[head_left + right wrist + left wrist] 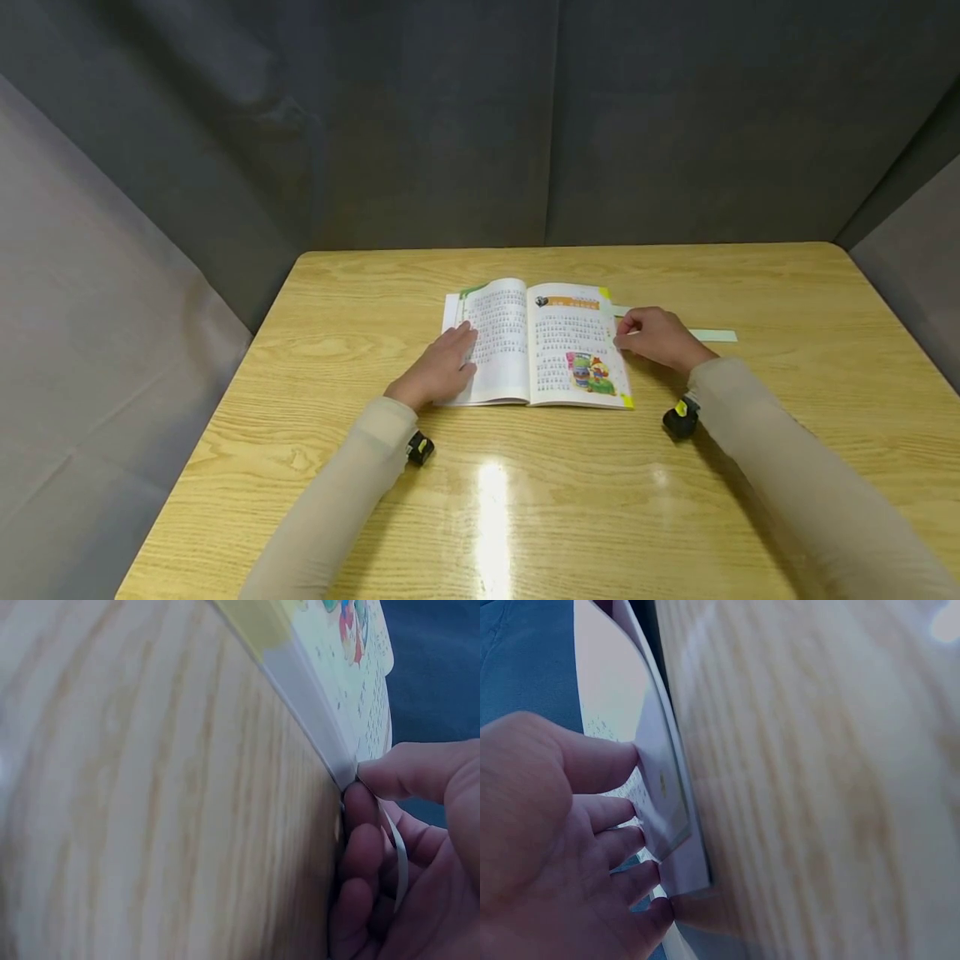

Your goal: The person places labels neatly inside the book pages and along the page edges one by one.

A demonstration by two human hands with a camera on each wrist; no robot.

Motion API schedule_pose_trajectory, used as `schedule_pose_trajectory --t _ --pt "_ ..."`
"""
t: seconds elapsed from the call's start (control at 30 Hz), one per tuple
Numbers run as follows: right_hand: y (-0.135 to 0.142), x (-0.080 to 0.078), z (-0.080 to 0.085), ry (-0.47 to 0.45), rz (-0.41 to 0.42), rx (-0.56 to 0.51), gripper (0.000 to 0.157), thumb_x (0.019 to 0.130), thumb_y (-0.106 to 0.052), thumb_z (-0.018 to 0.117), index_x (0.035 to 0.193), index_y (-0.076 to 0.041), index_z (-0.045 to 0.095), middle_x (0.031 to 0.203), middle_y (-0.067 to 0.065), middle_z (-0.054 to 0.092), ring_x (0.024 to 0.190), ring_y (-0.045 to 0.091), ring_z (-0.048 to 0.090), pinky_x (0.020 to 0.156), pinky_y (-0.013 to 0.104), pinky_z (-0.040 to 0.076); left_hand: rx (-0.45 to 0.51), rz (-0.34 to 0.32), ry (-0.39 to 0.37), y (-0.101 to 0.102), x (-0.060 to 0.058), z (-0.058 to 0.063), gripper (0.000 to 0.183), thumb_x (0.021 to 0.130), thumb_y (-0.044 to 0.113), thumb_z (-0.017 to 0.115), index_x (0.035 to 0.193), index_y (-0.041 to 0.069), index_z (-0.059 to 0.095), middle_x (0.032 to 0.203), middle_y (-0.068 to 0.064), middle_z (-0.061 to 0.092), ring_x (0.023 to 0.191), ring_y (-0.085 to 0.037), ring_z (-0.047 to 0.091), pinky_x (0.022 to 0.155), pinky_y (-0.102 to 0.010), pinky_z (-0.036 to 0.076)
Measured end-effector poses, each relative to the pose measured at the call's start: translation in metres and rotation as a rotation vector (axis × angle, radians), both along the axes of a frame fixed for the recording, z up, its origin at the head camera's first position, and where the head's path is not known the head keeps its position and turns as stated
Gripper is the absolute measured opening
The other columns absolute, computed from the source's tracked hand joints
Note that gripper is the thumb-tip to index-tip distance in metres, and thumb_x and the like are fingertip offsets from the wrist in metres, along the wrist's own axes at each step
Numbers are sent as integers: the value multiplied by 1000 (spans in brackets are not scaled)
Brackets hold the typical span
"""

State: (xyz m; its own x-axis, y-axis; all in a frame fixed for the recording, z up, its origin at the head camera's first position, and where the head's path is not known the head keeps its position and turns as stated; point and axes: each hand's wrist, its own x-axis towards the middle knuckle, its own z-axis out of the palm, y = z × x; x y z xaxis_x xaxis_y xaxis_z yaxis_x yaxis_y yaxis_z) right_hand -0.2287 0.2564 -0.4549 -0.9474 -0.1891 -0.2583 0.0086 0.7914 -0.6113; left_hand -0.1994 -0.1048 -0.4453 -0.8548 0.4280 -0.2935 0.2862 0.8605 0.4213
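An open book lies on the table, with printed text on both pages and a coloured cartoon on the right one. My left hand rests on the left page with its fingers spread; in the left wrist view its thumb and fingertips touch the page. At the book's right edge, my right hand pinches a narrow pale paper strip between thumb and forefinger, close against the page edges. A pale green strip end shows to the right of that hand. The strip's inner end is hidden.
Another pale piece sticks out beside the book's upper right edge. The wooden table reaches back to dark grey curtains. Small black cameras hang at both wrists.
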Motion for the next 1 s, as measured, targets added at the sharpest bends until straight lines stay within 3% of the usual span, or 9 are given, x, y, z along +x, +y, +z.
schedule_pose_trajectory --t 0.33,0.43,0.57,0.63,0.83,1.0 --pt "-6 5 11 105 60 159 17 91 -22 63 93 -6 63 82 7 61 68 18 49 61 28 37 -2 -2 -4 -1 -2 -1 62 105 26 41 159 6 17 169 -9 8 157 -28 9 130 -40 10" --pt "-5 13 15 237 84 227 15 92 -21 63 92 -6 67 86 11 66 75 25 55 65 36 44 -6 -10 0 -1 -2 -2 63 105 26 41 159 6 18 169 -10 8 157 -28 9 130 -40 10" --pt "-6 26 22 460 146 288 15 90 -16 67 95 -5 75 104 19 71 97 39 60 77 53 51 -6 -7 -7 -1 -2 0 63 105 26 41 159 7 17 169 -9 8 158 -28 8 130 -41 10" --pt "-6 31 23 517 184 290 16 89 -14 69 99 -4 77 107 19 71 101 41 60 79 54 52 -5 -4 -9 -1 -1 1 63 105 26 41 159 7 17 169 -9 7 158 -28 8 130 -41 10" --pt "-13 33 15 532 280 352 18 88 -12 71 104 -6 78 104 15 72 98 36 61 79 53 53 5 24 -14 0 0 2 62 105 26 42 159 7 17 169 -8 8 158 -28 7 130 -43 10" --pt "-17 33 10 497 286 379 16 90 -12 69 102 -6 78 101 14 74 95 34 62 78 51 54 2 14 -16 1 1 0 62 106 27 40 159 7 16 169 -8 7 158 -28 6 130 -44 10"
